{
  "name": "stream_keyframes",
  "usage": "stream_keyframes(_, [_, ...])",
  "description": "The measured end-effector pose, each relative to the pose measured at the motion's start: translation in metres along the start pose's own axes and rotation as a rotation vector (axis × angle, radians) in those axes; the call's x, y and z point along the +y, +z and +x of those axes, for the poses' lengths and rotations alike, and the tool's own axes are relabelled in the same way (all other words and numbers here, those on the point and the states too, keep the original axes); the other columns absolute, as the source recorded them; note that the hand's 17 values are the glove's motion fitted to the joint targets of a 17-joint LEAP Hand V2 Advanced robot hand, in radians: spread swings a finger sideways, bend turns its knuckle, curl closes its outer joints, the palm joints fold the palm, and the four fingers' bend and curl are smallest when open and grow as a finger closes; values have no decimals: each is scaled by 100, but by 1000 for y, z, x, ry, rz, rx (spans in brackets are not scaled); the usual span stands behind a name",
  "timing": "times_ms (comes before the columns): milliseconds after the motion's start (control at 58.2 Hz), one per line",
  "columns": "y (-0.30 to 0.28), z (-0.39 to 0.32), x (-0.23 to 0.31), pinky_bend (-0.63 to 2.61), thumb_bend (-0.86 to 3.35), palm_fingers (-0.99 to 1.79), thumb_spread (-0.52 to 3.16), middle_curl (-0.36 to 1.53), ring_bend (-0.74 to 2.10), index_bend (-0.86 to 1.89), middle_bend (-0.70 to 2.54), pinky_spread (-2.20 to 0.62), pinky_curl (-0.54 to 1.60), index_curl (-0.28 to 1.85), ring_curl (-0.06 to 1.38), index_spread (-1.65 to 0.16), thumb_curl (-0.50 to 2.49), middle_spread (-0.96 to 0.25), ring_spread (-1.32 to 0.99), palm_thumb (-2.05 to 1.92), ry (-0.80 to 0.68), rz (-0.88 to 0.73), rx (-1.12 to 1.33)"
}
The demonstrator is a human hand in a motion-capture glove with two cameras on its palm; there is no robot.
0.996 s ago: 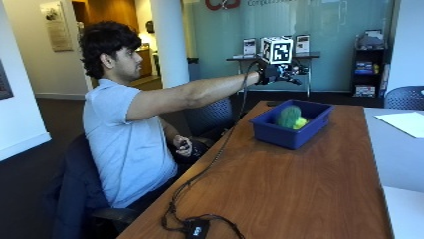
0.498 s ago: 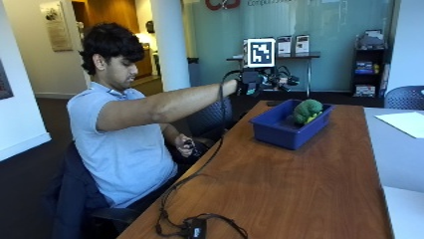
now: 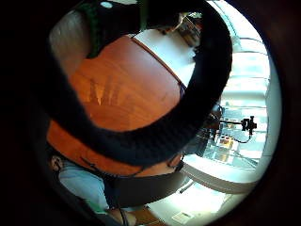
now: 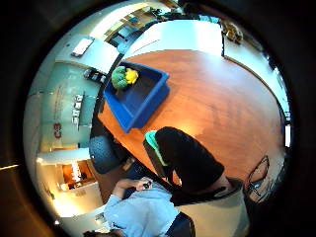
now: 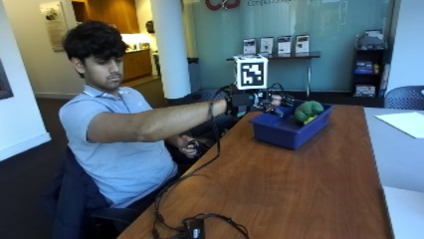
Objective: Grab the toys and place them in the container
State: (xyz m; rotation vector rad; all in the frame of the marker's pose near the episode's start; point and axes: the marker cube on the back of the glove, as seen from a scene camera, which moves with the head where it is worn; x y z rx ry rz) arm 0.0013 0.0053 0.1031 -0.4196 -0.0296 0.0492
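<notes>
Outside view: a person sits at the left side of a long wooden bench [image 5: 291,189] with the right arm stretched out toward the far end. The gloved right hand [image 5: 255,102] hangs in the air just left of a blue container [image 5: 281,132], level with its rim and not over it. Much of the hand is covered by gear, so I cannot tell from here whether the fingers are curled or straight, and I see nothing in them. The container stands on the bench toward its far end. Inside it, against the far right corner, sits a green toy [image 5: 308,110] with a bit of yellow beside it. The bare left hand is low by the person's lap at the bench edge, holding a small dark object.

Thumb-side palm view: the blue container [image 4: 140,98] shows from above, with the green toy [image 4: 118,77] and a yellow toy [image 4: 131,75] touching each other in one corner. The rest of the container floor is bare, and no toy shows on the wood around it. A black-gloved finger crosses the middle of the view, with nothing pinched.

Little-finger-side palm view: a black strap loops across bare bench [image 3: 117,94] wood; no toy appears.

Judgement: the toys that can be seen are already in the container, so the task looks finished or nearly so, unless a toy lies out of view.
</notes>
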Motion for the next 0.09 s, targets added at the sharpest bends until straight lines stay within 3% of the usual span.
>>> stream_keyframes(86, [4,0,1,94,-6,-17,129,21,18,14,13,7,31,23,24,-30,16,0,-3,-9,-43,2,7])
